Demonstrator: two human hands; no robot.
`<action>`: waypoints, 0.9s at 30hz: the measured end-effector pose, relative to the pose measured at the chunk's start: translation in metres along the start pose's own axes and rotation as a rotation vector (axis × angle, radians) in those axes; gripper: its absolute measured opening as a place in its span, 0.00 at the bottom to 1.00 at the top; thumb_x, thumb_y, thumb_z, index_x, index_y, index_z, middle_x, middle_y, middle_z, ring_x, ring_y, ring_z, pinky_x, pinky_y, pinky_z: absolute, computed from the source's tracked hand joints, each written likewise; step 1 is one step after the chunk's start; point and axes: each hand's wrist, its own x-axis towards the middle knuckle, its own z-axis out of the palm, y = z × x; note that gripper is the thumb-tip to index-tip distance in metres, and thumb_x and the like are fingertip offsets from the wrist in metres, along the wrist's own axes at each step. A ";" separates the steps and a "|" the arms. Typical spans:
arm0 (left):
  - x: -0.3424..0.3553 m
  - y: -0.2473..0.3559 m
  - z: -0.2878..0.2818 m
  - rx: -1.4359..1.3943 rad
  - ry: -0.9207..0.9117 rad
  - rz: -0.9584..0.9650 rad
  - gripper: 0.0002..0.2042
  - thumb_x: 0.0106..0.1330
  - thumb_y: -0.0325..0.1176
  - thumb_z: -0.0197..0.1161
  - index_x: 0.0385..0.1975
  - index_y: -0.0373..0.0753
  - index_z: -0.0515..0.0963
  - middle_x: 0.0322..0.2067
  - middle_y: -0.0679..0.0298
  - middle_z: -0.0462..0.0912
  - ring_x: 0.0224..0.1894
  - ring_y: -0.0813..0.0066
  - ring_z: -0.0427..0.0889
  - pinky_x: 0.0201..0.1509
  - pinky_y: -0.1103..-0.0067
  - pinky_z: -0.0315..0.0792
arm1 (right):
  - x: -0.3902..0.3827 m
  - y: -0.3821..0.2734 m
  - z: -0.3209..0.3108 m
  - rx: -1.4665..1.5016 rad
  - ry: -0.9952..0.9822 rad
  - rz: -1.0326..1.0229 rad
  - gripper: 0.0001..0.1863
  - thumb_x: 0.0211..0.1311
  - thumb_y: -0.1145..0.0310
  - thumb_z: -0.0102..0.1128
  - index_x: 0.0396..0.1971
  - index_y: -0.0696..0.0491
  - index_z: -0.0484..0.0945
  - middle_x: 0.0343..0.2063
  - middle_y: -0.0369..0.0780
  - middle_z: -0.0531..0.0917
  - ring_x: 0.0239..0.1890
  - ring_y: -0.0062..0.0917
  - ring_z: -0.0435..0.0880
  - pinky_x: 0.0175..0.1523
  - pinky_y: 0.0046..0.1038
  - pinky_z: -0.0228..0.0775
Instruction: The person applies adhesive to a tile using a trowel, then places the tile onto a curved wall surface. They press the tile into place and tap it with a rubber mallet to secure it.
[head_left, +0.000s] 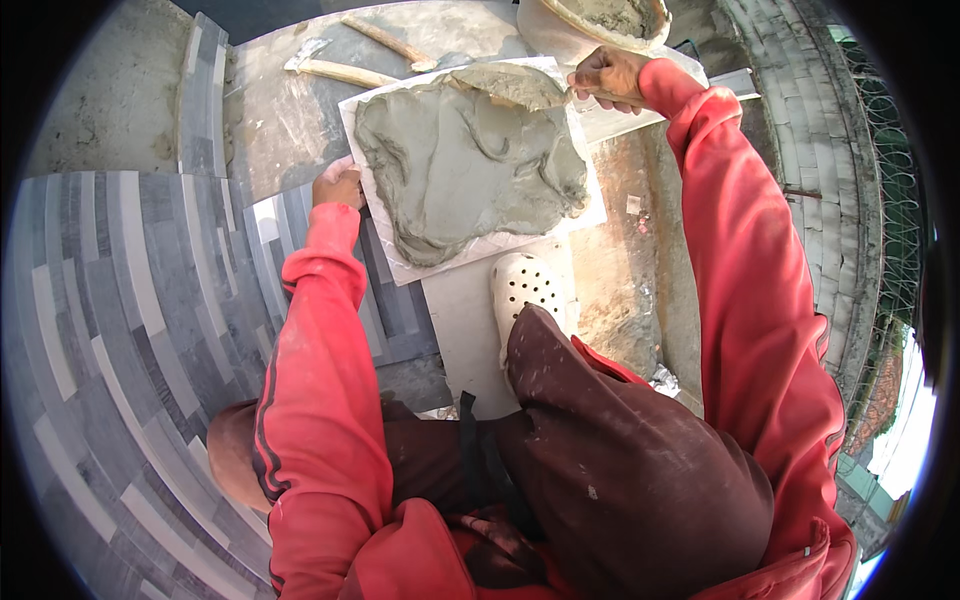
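A pale square tile (410, 270) lies in front of me, spread with thick, wet grey mortar (450, 170) with raised, ridged edges. My left hand (338, 183) grips the tile's left edge with its fingers closed, partly hidden by the tile. At the upper right corner, my right hand (607, 80) has curled fingers around something thin, possibly a trowel handle; the mortar-coated shape (510, 88) beside it is too unclear to tell. My foot in a white perforated clog (518, 280) is just below the tile.
A bucket of mortar (530, 32) stands at the top. Two wooden-handled tools (350, 73) lie on concrete behind the tile. Grey plank-patterned tiles (120, 350) cover the left side. A block wall (805, 150) with coiled wire runs along the right.
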 end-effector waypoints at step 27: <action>0.011 -0.017 0.015 -0.030 0.039 0.003 0.15 0.71 0.27 0.55 0.55 0.31 0.76 0.43 0.60 0.84 0.41 0.70 0.85 0.46 0.72 0.81 | -0.043 0.215 0.096 0.327 0.102 -0.142 0.22 0.70 0.47 0.58 0.40 0.53 0.82 0.27 0.32 0.79 0.31 0.19 0.76 0.38 0.26 0.71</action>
